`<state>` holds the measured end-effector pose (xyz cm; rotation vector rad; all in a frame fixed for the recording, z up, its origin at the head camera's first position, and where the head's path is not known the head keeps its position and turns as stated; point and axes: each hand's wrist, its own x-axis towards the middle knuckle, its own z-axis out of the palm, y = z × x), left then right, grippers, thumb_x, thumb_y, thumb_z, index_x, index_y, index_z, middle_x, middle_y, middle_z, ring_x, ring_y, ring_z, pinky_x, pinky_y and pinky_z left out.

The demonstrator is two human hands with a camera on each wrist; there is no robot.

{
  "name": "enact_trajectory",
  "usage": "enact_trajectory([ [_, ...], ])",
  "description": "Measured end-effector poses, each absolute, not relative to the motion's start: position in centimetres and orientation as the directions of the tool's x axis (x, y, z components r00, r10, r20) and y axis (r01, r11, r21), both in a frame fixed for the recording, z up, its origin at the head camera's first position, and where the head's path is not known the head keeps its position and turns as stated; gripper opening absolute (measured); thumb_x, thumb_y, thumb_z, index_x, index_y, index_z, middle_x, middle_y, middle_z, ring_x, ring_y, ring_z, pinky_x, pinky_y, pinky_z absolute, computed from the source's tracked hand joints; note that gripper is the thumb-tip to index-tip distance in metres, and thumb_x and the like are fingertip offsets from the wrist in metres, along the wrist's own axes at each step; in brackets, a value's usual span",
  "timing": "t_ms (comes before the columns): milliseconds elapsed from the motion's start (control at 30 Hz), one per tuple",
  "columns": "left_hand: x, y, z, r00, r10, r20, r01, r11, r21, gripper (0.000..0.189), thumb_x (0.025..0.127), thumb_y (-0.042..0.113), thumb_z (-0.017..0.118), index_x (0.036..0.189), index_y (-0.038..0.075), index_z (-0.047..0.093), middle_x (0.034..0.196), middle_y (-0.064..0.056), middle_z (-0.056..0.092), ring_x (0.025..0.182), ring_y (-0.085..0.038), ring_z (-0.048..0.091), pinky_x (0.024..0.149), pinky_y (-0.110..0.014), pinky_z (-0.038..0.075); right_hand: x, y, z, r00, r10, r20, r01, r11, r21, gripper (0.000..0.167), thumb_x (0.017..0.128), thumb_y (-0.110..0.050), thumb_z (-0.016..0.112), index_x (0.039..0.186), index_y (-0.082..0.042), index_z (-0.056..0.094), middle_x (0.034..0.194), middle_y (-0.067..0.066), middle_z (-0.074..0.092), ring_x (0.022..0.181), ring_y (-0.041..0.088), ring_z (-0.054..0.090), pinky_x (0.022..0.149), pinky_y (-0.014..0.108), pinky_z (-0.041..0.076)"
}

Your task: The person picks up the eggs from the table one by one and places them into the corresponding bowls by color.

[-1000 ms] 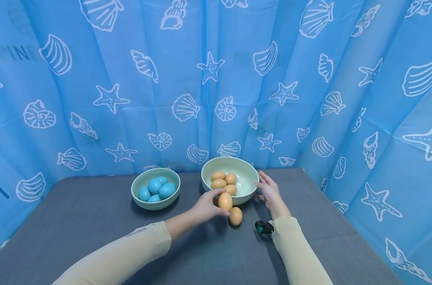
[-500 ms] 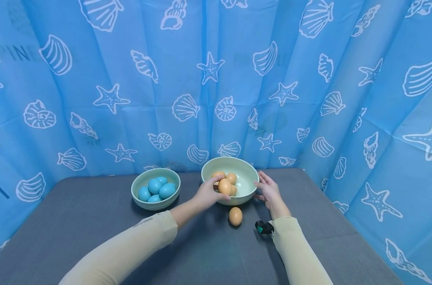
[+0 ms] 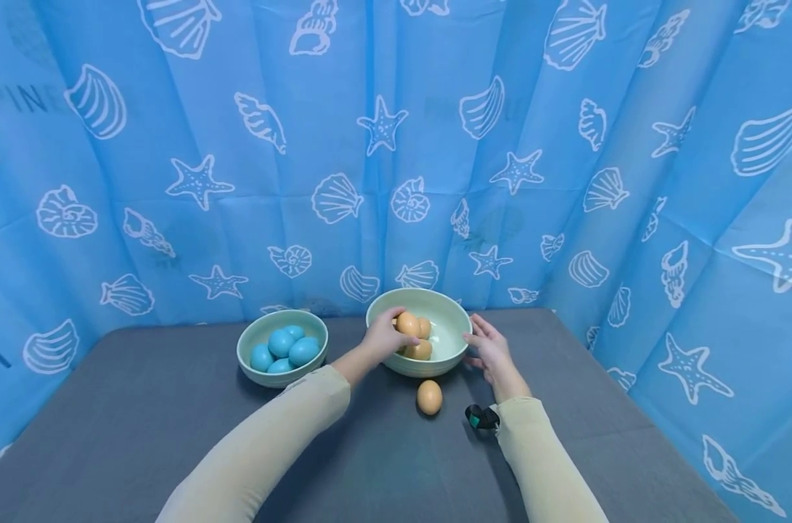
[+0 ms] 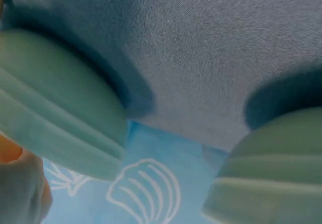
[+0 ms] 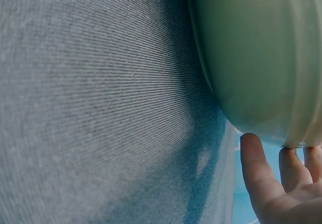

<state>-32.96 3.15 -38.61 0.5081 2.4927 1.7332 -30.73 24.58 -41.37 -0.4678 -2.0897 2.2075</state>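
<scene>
In the head view, my left hand [image 3: 381, 340] reaches over the near-left rim of the larger pale green bowl [image 3: 428, 370]. It grips a brown egg [image 3: 407, 323] between thumb and fingers, above other brown eggs [image 3: 420, 350] partly hidden by the hand. My right hand [image 3: 491, 352] rests its fingers against the bowl's right side at the rim. Fingertips [image 5: 251, 148] touch the outer wall in the right wrist view, with the thumb unseen. One more brown egg [image 3: 430, 397] lies on the table in front of the bowl. The left wrist view catches only part of the hand [image 4: 22, 191].
A smaller green bowl [image 3: 265, 378] with several blue eggs [image 3: 281, 343] stands left of the larger one. Both are on a dark grey cloth-covered table [image 3: 141, 436] before a blue seashell curtain [image 3: 343, 145]. A black strap-like item [image 3: 481, 417] hangs by the right sleeve.
My left hand has lifted the brown egg from beside the one on the table and carried it forward over the rim into the larger bowl. The right hand keeps its place on the bowl.
</scene>
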Motion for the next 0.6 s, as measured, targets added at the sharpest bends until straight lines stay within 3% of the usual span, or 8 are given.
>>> enact_trajectory([
  [467,-35.9,4.3,-38.7,-0.958,0.288,0.013,0.148,0.451,0.880,0.068,0.079,-0.004,0.076,0.140,-0.005,0.046,0.142,-0.020,0.047,0.129,-0.034,0.046,0.105,-0.042,0.041,-30.6,24.7,-41.4,-0.953,0.253,-0.164,0.153,-0.064,-0.986,0.059,0.101,-0.007,0.050,0.155,-0.012,0.026,0.158,0.008,0.025,0.141,0.030,0.030,0.103,0.057,0.038],
  [600,-36.2,4.2,-38.8,-0.942,0.335,-0.006,0.164,0.478,0.863,0.066,0.079,-0.004,0.076,0.139,-0.005,0.048,0.141,-0.020,0.048,0.128,-0.032,0.047,0.104,-0.042,0.042,-30.7,24.7,-41.5,-0.953,0.256,-0.161,0.151,-0.059,-0.987,0.058,0.101,-0.007,0.050,0.154,-0.012,0.027,0.158,0.006,0.026,0.142,0.028,0.029,0.103,0.056,0.039],
])
